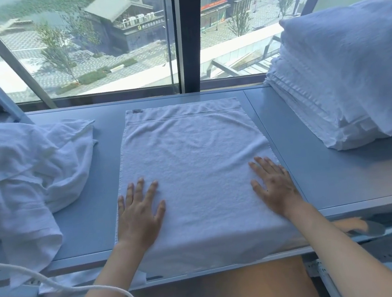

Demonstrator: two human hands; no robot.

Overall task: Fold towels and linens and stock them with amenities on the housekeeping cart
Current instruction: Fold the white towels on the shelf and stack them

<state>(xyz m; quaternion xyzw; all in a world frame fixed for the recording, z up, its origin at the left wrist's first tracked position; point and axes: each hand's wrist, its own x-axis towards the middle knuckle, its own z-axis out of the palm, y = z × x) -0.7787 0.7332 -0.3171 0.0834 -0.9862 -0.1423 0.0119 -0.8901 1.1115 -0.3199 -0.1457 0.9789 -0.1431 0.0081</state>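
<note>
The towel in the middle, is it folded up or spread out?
Spread out. The towel lies flat on the table, its near end hanging over the edge, both hands pressing it.

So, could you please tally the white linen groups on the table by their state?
Flat towel under both hands: 1
Crumpled linen heap: 1
Folded towel stack: 1
Total: 3

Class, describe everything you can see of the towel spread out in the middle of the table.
The towel is white terry cloth, rectangular, lying flat on the grey table. A woven band and small dark label mark its far edge; its near edge hangs over the table's front. The left hand and right hand press flat on it.
</note>
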